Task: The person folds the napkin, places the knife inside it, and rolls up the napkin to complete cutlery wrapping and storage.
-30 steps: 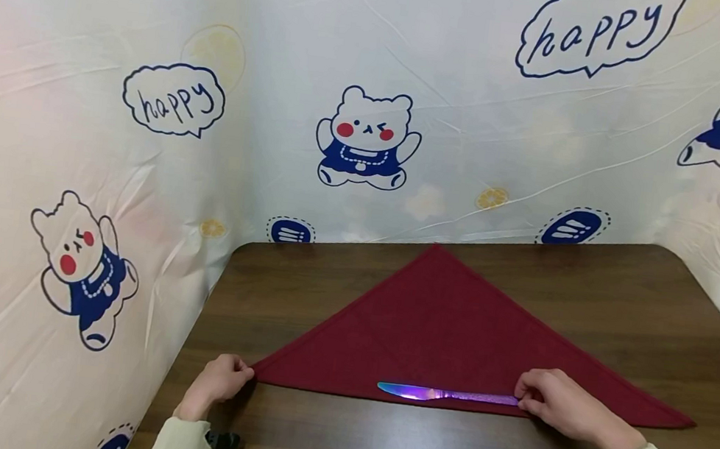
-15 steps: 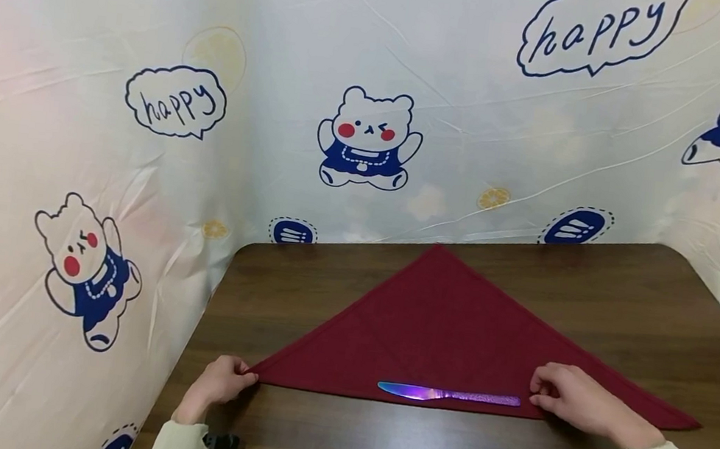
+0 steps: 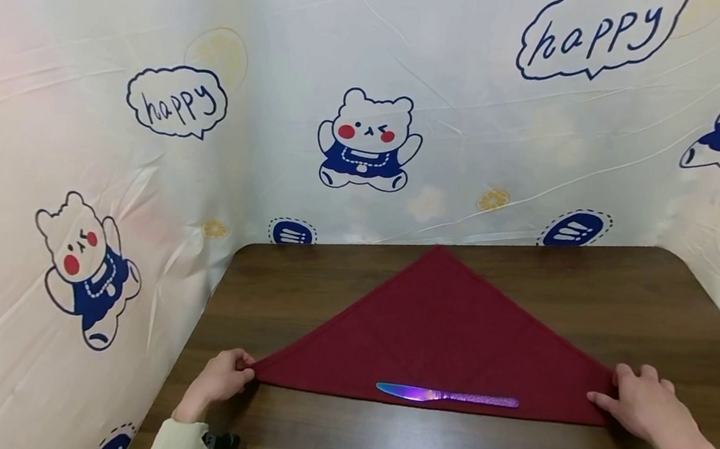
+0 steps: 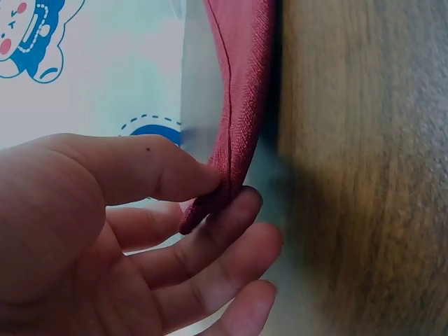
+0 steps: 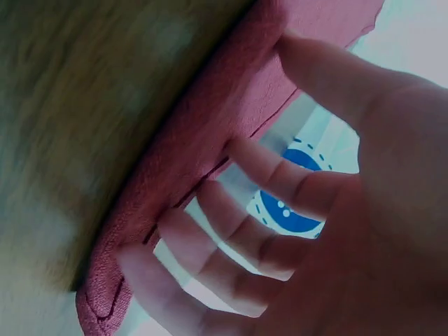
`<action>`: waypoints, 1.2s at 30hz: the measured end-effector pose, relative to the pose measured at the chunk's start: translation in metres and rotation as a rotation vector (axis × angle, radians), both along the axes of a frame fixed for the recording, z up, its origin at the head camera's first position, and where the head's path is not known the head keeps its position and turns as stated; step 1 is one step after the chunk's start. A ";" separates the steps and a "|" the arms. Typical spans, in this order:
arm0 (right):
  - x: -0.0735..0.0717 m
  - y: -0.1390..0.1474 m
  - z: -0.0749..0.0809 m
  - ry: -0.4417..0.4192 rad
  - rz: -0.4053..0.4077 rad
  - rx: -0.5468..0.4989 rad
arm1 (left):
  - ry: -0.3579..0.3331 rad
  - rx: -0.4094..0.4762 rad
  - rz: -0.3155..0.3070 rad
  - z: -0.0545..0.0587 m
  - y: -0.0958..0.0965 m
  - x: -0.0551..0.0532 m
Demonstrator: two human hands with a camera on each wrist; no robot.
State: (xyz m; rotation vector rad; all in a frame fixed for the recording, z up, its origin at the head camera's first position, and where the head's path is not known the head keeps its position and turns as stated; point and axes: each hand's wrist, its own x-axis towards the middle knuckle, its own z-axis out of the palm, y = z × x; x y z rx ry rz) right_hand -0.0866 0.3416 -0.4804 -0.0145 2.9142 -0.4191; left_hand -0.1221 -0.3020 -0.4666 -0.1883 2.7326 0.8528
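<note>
A dark red cloth napkin (image 3: pixel 429 321), folded to a triangle, lies flat with its point toward the back wall. Along its front fold rests an iridescent purple-blue table knife (image 3: pixel 480 399), blade to the left. My left hand (image 3: pixel 221 377) pinches the napkin's left corner between thumb and fingers, and the corner tip pokes out between them in the left wrist view. At the opposite corner, my right hand (image 3: pixel 652 413) has its thumb and fingers spread, fingertips touching the cloth edge (image 5: pixel 203 119). The right hand hides that corner in the head view.
The brown wood-grain table (image 3: pixel 374 448) has rounded back corners. White sheeting (image 3: pixel 274 44) printed with bears and "happy" bubbles hangs behind the table and at both sides. A dark strap (image 3: pixel 221 446) circles the left wrist.
My right hand has let go of the knife handle and moved right to the napkin's right corner. The knife stays on the napkin, and the left hand keeps its pinch.
</note>
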 end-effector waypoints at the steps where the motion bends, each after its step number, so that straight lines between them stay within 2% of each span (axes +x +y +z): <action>1: 0.001 -0.001 0.000 0.006 0.002 0.007 | 0.001 0.001 0.001 0.001 0.000 0.000; 5: 0.003 -0.005 0.000 0.051 0.017 0.030 | 0.008 0.014 -0.002 0.004 0.001 -0.001; 12: 0.003 -0.006 0.003 0.051 0.031 0.029 | 0.029 0.046 -0.020 0.012 0.007 -0.001; 19: 0.004 -0.005 0.002 0.049 0.024 0.019 | 0.062 0.109 -0.088 0.023 0.019 0.001; 27: 0.002 -0.004 0.001 0.054 0.030 0.020 | 0.043 0.226 -0.215 0.031 0.032 -0.004; 36: 0.002 -0.005 0.001 0.039 0.025 0.020 | 0.081 0.189 -0.284 0.031 0.055 -0.008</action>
